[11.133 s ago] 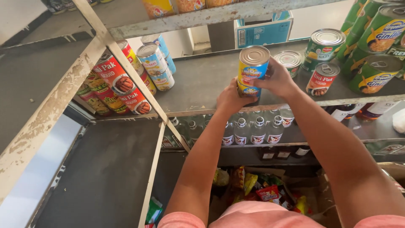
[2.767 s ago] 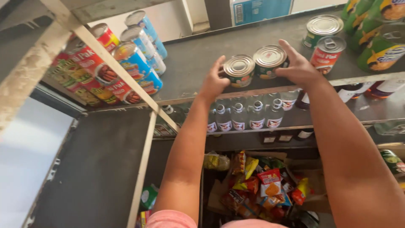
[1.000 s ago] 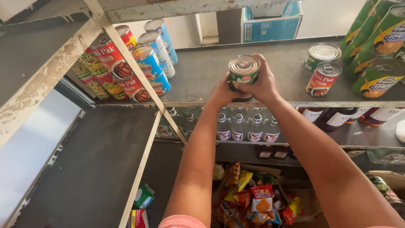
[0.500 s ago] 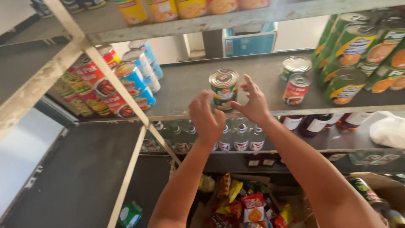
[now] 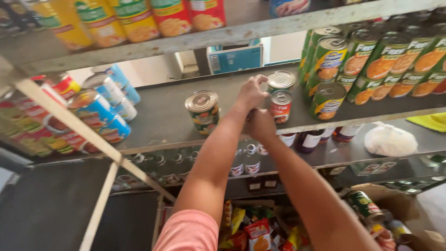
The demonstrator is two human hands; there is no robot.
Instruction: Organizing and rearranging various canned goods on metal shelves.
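Two small cans (image 5: 280, 95) are sitting stacked mid-shelf (image 5: 158, 116), red-labelled one below, silver-lidded one on top. Left hand (image 5: 251, 93) is touching the top can's left side, fingers curled, not clamped on it. Right hand (image 5: 260, 124) is sitting just left of the lower can, mostly behind the left wrist; can't tell its grip. Change: the tall can (image 5: 203, 111) both hands were gripping half a second ago is now standing alone on the shelf, well left of the hands, released. Attention is moving to the stack. Green cans (image 5: 371, 60) are crowding the right; blue cans (image 5: 104, 111) are lying on their sides at the left.
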